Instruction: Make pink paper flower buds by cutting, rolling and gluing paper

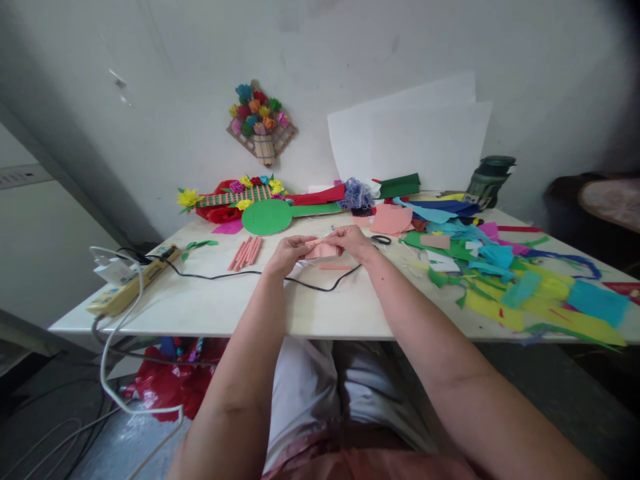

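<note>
Between my hands, just above the table, is a small piece of pink paper [323,251]. My left hand [293,252] pinches its left end, and my right hand [351,241] has its fingers closed on the upper right part. My fingers hide the paper's top edge. Below it on the table lies a single thin pink strip or roll [335,268]. Several pink paper rolls [245,253] rest side by side to the left of my left hand. Black-handled scissors [381,239] lie just right of my right hand, mostly hidden.
A black cable [220,275] crosses the table from a yellow power strip [117,293] at left. Colourful paper scraps [520,293] cover the right side. A green banjo-shaped cutout [267,217], a flower-trimmed piece [235,195] and a dark green bottle [490,183] stand or lie towards the wall.
</note>
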Available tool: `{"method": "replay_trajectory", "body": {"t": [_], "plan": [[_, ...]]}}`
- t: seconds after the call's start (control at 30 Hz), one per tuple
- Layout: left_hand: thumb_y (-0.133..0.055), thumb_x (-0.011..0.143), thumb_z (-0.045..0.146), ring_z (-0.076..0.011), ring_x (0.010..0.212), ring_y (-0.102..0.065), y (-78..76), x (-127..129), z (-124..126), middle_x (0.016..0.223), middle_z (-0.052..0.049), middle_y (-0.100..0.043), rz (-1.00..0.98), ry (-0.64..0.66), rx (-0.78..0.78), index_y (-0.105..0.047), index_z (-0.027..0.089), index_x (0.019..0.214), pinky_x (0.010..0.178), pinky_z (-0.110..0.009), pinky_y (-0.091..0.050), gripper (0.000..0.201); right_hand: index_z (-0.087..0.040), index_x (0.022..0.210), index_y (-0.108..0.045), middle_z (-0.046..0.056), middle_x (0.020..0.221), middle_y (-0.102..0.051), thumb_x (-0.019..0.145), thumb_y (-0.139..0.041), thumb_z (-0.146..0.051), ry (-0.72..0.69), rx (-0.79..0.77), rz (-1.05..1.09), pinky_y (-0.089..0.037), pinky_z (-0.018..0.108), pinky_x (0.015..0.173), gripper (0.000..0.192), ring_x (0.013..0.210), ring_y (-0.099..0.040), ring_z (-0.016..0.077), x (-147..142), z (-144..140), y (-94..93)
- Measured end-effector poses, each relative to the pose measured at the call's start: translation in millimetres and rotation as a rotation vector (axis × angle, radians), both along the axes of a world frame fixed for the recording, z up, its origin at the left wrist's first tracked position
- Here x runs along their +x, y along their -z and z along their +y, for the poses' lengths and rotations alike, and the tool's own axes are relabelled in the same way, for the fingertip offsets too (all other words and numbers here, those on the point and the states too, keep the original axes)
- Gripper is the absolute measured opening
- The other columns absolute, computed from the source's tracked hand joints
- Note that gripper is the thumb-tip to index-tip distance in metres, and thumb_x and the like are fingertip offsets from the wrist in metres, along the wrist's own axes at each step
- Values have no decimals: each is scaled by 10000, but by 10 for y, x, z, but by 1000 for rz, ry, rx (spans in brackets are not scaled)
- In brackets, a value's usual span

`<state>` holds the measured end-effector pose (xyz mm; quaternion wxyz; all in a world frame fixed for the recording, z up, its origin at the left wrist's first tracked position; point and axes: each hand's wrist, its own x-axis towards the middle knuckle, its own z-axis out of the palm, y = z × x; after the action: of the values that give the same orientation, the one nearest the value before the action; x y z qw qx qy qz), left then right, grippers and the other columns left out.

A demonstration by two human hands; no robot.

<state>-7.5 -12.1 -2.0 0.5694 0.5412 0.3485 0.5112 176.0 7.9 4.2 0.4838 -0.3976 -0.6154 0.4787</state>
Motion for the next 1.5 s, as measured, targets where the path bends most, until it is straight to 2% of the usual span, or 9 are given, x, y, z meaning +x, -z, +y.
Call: {"method": "replay_trajectory", "body": {"t": [0.2, 0.63, 0.83, 1.0, 1.2, 1.37, 1.5], "plan": [[-817, 509, 259, -119, 658, -620, 22, -6, 22, 763, -64, -700, -2, -2, 16, -715, 124, 881, 670, -255, -474, 409, -136, 567, -608, -16, 452, -548, 489, -800, -388, 1, -34, -6, -396, 208, 409, 326, 408, -476, 81, 13, 36, 35], [-820, 479, 239, -125, 624, -615, 18, -23, 24, 724, -56, -695, -26, -4, -5, -720, 116, 879, 637, -267, -491, 430, -129, 610, -631, -27, 474, -546, 516, -779, -343, -60, 19, 93, -407, 209, 431, 276, 426, -476, 75, 12, 47, 51], [-813, 499, 247, -127, 634, -619, 68, -26, 68, 741, -57, -701, -34, -6, 28, -720, 124, 888, 652, -268, -485, 419, -132, 727, -675, -22, 520, -584, 500, -796, -319, -57, -5, 149, -417, 208, 428, 318, 437, -494, 76, 10, 81, 72], [-809, 515, 249, -125, 642, -622, 91, -38, 87, 771, -60, -706, -47, -6, 50, -718, 133, 896, 692, -287, -484, 408, -125, 701, -689, -16, 516, -587, 497, -798, -309, -83, -20, 166, -430, 221, 438, 296, 422, -483, 74, 18, 88, 72], [-811, 504, 253, -131, 630, -623, 100, -40, 105, 741, -59, -701, -47, -32, 52, -711, 118, 908, 680, -291, -490, 438, -161, 852, -711, -4, 611, -644, 528, -779, -265, -145, -44, 237, -458, 232, 532, 347, 529, -542, 93, 30, 81, 75], [-814, 499, 252, -132, 639, -625, 90, -38, 106, 745, -63, -701, -53, -41, 60, -712, 115, 902, 683, -287, -490, 438, -141, 790, -704, 6, 611, -636, 525, -776, -281, -192, -51, 253, -463, 246, 559, 308, 531, -545, 96, 39, 52, 41], [-821, 481, 258, -133, 633, -618, 82, -28, 97, 725, -60, -695, -42, -41, 58, -712, 110, 900, 665, -284, -489, 457, -131, 690, -671, 5, 575, -604, 569, -755, -353, -177, -17, 235, -442, 240, 501, 266, 482, -521, 93, 20, 39, 29]]}}
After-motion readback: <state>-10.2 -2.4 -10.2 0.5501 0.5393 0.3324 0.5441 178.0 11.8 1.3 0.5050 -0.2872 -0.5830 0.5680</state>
